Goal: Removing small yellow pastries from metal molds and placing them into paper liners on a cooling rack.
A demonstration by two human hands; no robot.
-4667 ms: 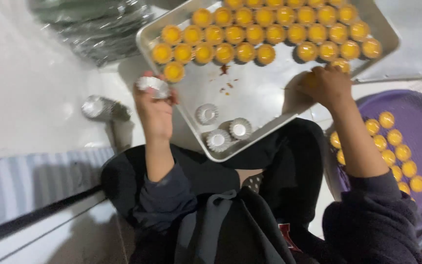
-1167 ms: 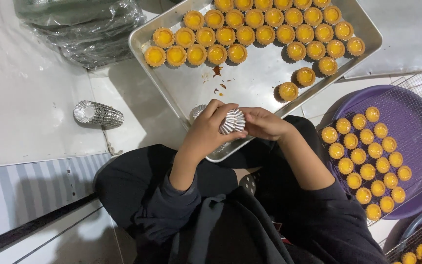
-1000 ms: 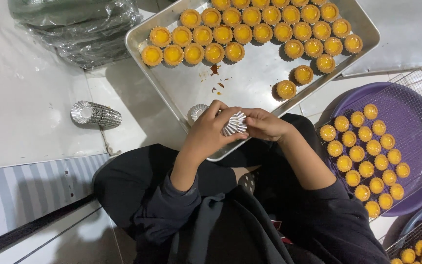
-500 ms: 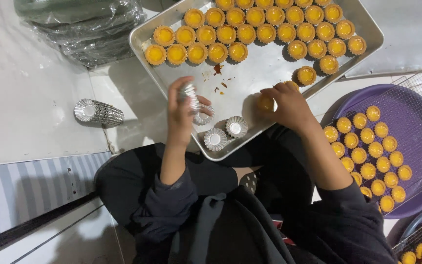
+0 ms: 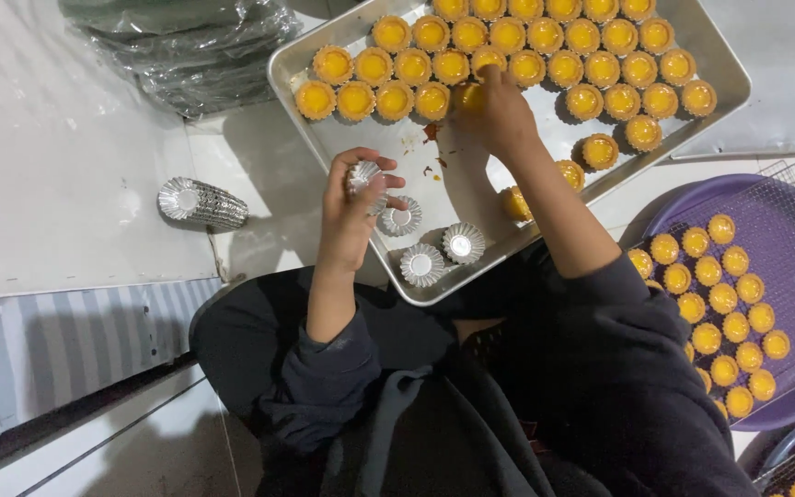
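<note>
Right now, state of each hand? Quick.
Left hand: closed around an empty fluted metal mould, lifted over the tray.
Right hand: fingers closed on a yellow tart in the tray's rows.

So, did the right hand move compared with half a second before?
Yes. The right hand has gone from the bare middle of the metal tray up to the tart rows at its far side.

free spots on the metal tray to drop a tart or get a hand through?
Bare tray floor lies between the tart rows, the empty moulds and the right hand. Crowded: the far rows, the near corner with moulds by the left hand.
</note>
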